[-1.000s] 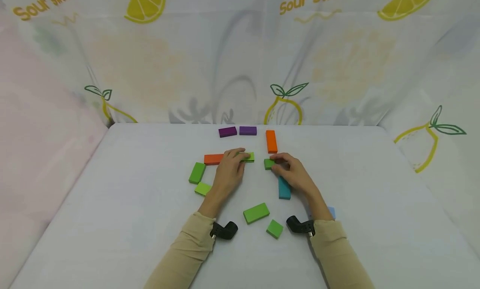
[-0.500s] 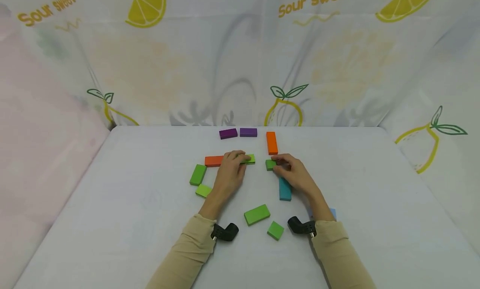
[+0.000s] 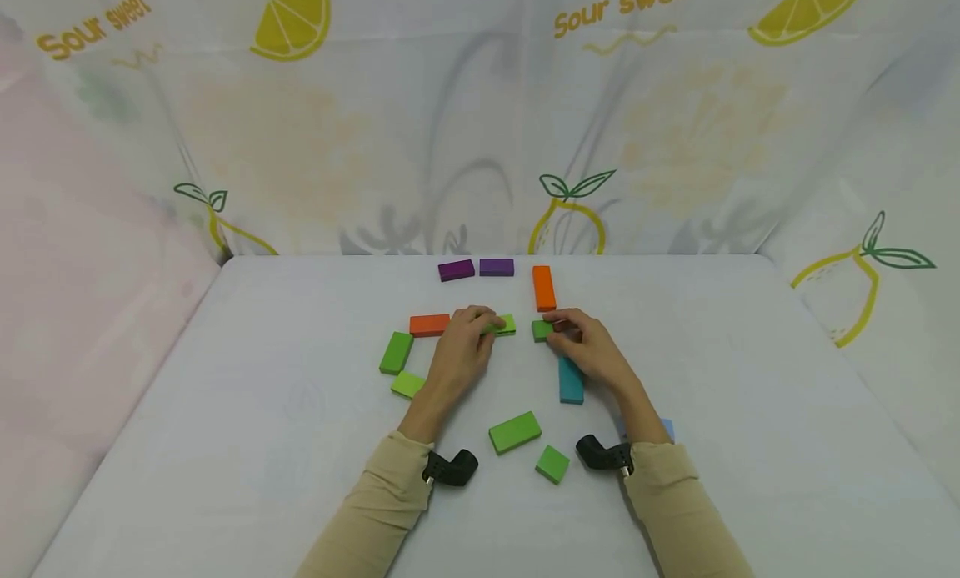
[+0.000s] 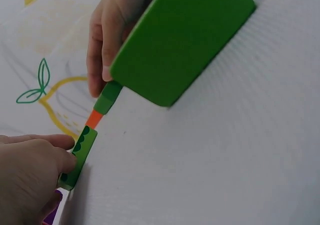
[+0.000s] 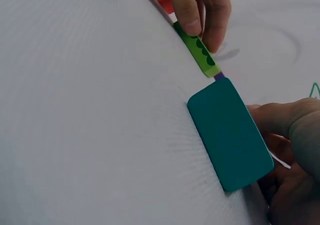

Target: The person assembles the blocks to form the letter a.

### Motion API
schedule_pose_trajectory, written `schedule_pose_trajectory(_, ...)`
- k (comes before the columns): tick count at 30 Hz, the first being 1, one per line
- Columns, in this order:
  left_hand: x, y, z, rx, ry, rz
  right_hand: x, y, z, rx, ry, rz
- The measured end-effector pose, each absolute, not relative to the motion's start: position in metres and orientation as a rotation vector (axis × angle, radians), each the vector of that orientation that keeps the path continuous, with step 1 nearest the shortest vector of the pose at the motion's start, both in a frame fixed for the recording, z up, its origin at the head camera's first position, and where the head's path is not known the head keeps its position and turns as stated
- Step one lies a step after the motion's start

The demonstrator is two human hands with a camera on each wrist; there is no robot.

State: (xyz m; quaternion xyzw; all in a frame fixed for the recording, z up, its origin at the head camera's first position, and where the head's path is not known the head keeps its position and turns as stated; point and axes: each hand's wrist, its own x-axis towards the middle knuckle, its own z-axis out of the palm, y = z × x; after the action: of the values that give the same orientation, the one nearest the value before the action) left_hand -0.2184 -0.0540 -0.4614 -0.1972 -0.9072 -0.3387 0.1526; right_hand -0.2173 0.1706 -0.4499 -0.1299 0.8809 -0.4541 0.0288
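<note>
My left hand (image 3: 463,349) pinches a light green block (image 3: 507,324); the left wrist view shows dark green scallops along the side of this light green block (image 4: 86,147). Across a short gap to its right, the thumb and fingers of my right hand (image 3: 594,346) hold a small green block (image 3: 540,331), partly covered by the fingers. A teal block (image 3: 571,381) lies just below the right hand and looms large as a teal block (image 5: 230,135) in the right wrist view. Left of the left hand sits a red-orange block (image 3: 429,326).
Two purple blocks (image 3: 497,268) and an orange block (image 3: 543,289) lie toward the back edge. A green block (image 3: 396,353) and a lime block (image 3: 407,384) are at left. Nearer me lie a long green block (image 3: 514,432) and a green cube (image 3: 552,464). A light blue block (image 3: 667,429) is partly under the right forearm.
My left hand has shifted the light green block slightly right and toward me, away from the red-orange block. The right hand has stayed nearly still at the small green block.
</note>
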Motion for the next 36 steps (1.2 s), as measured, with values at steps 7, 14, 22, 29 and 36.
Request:
schedule_pose_trajectory(7,-0.2157,-0.0557,-0.4608,-0.621,-2.601,-1.001,-0.2167,0.1684,-0.4504,-0.411,2.724,-1.407)
schedule_pose_trajectory(14,-0.2167,-0.0543,-0.4614,-0.677,-2.597,-1.015,-0.2157,0.1680,-0.4497,-0.395,2.737,-1.397)
schedule_pose_trajectory(22,-0.2174,-0.0540,-0.4598,-0.701,-2.601,-1.033,-0.2173,0.1678,-0.4527,-0.412,2.720,-1.443)
schedule_pose_trajectory(29,-0.2170,-0.0544,-0.4577,-0.701,-2.606,-1.017,-0.2169,0.1676,-0.4530,-0.406,2.723,-1.435)
schedule_pose_trajectory(36,-0.2154,-0.0527,-0.4562,-0.676,-2.645,-0.997,-0.2174,0.1673,-0.4538,-0.397,2.732,-1.422)
